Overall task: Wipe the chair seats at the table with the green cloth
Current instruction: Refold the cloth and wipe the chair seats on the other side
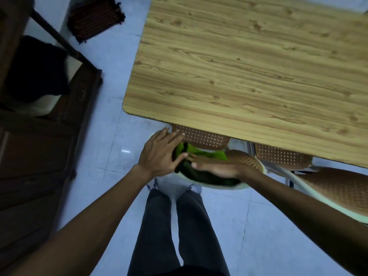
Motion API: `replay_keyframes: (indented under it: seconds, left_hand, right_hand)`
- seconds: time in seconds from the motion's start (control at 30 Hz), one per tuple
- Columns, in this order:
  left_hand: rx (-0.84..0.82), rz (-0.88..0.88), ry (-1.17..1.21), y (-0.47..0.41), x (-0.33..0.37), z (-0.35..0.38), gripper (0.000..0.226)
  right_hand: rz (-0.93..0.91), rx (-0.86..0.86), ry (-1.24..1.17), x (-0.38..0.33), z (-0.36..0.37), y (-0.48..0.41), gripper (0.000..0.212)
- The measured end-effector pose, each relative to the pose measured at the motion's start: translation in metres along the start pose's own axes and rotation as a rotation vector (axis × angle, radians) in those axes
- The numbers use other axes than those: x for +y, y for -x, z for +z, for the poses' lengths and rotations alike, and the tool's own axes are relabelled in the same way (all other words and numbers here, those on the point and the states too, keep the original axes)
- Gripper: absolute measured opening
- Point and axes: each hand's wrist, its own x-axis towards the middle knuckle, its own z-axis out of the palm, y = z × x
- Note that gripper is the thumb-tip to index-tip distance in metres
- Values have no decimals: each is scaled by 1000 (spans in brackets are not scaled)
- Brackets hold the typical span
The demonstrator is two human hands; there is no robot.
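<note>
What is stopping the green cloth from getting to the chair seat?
The table covers most of the seat, which is tucked under its edge. The green cloth sits at the chair's backrest, held between the left hand and right hand.

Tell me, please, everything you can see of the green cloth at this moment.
The green cloth is a soft, crumpled fabric, bright green where light reaches it and nearly black in its shadowed folds. It lies bunched at the top of the backrest of the near chair, which is tucked under the wooden table. The left hand covers its left end; the right hand rests flat across its lower part.
</note>
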Motion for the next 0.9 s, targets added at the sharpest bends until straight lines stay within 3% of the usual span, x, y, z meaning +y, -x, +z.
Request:
replay_keyframes:
  seconds: [0.07,0.13,0.3,0.4,0.5,0.63,0.77,0.83,0.9]
  left_hand:
    - [2,-15,9,-2,0,3,61]
    - [-7,-16,-4,-2,1,2,65]
    - [31,62,-29,-3,2,0,58]
    - [32,74,-40,-4,1,-3,52]
    - [56,85,-38,-2,1,-1,46]
    - [62,84,-2,-2,1,-3,41]
    - [62,115,-11,-2,1,-3,39]
    - [0,106,-72,-4,1,-4,51]
    - [-83,88,-152,-5,6,-10,79]
  right_hand:
    - [-37,43,-39,-28,-7,-23,59]
    - [64,50,-114,-34,-12,-36,53]
    - [407,123,-244,-16,-22,-32,68]
    - [476,47,-113,-11,-28,4,77]
    - [578,132,97,13,-22,36,68]
    - [220,234,523,12,26,62,92]
    - [43,541,631,14,81,82,87]
    - [7,647,657,16,94,85,83]
    - [-43,767,515,13,103,88,75]
